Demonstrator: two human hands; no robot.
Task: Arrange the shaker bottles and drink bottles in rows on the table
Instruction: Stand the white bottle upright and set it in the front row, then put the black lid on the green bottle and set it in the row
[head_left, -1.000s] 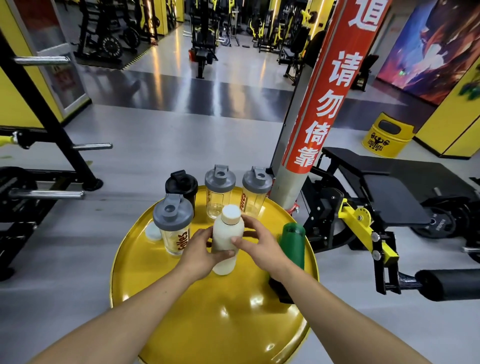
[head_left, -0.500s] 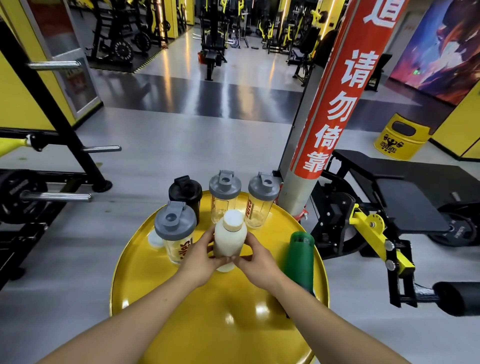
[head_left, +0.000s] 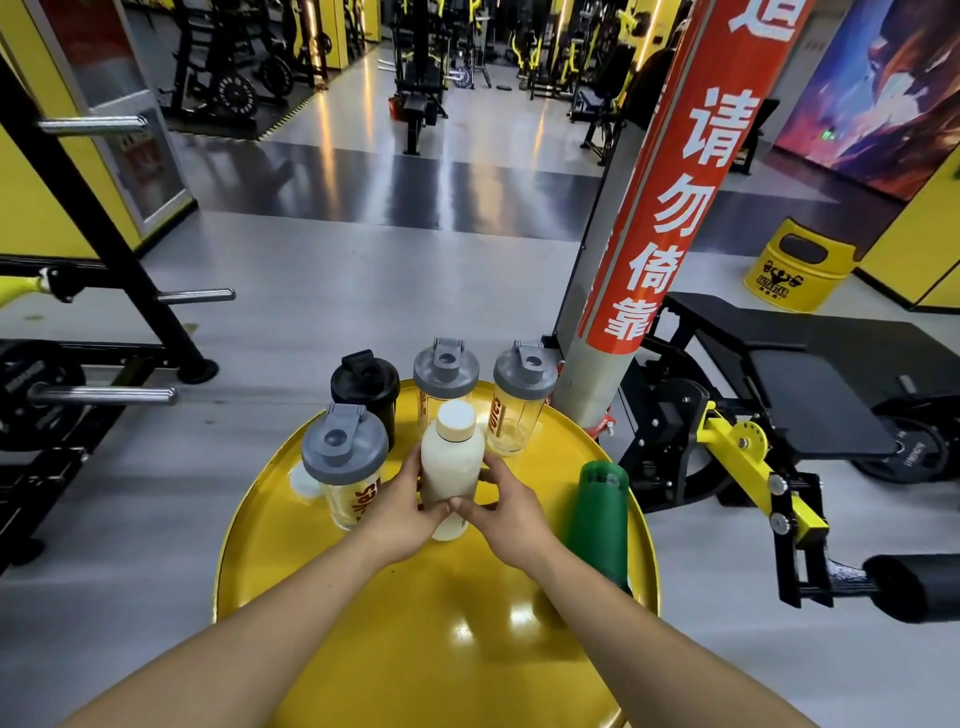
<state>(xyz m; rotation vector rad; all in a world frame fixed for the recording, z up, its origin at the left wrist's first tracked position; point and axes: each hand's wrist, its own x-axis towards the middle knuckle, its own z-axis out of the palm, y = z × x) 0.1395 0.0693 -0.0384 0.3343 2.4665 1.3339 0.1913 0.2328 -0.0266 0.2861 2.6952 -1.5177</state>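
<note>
Both hands close my grip around the white drink bottle (head_left: 451, 465): my left hand (head_left: 397, 512) wraps its left side and my right hand (head_left: 503, 512) its right, thumbs nearly meeting across the lower front, so each hand is clamped on it. It stands upright near the middle of the round yellow counter (head_left: 431, 639), its cream cap on top and its base on the surface. Just to its left stands a clear shaker with a grey lid (head_left: 345, 457), red lettering on its side, touching or nearly touching my left hand. Behind are three more in a row along the far edge: a black shaker (head_left: 365, 387), a grey-lidded clear shaker (head_left: 445, 371) directly behind the white bottle, and another grey-lidded clear shaker (head_left: 522, 395) to the right. A green bottle (head_left: 597, 519) stands apart at the counter's right edge, beside my right forearm. A small white round thing (head_left: 305, 480) lies behind the near shaker; what it is I cannot tell.
</note>
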